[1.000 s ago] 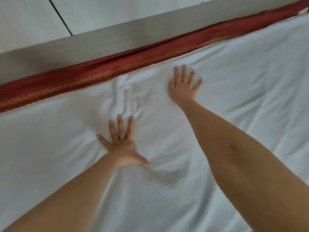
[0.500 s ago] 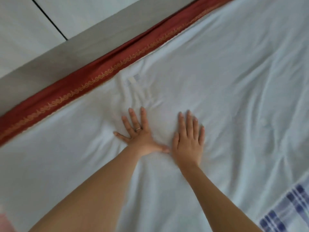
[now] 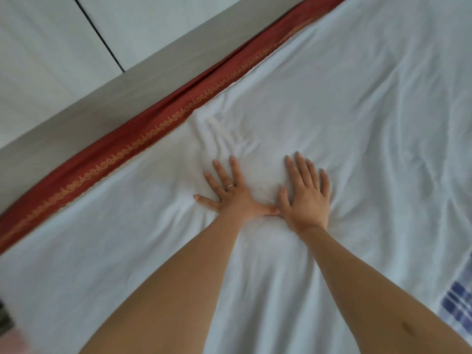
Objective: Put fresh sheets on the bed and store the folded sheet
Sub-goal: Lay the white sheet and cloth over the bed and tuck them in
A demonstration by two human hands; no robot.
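A white sheet [image 3: 357, 111] lies spread over the bed and fills most of the head view, with wrinkles bunched just beyond my fingers. My left hand [image 3: 231, 191], a ring on one finger, presses flat on the sheet with fingers spread. Beside it my right hand [image 3: 305, 196] lies flat on the sheet too, its fingers straight. The left thumb touches the right hand's edge. Both hands hold nothing.
A red band with gold trim [image 3: 143, 139] runs diagonally along the far edge of the sheet, next to a grey bed frame [image 3: 107, 98] and a white wall. A blue-and-white checked cloth [image 3: 457, 302] shows at the right edge.
My right hand has drawn back from near the red band to lie beside my left hand. The view has swung, tilting the red band more steeply.
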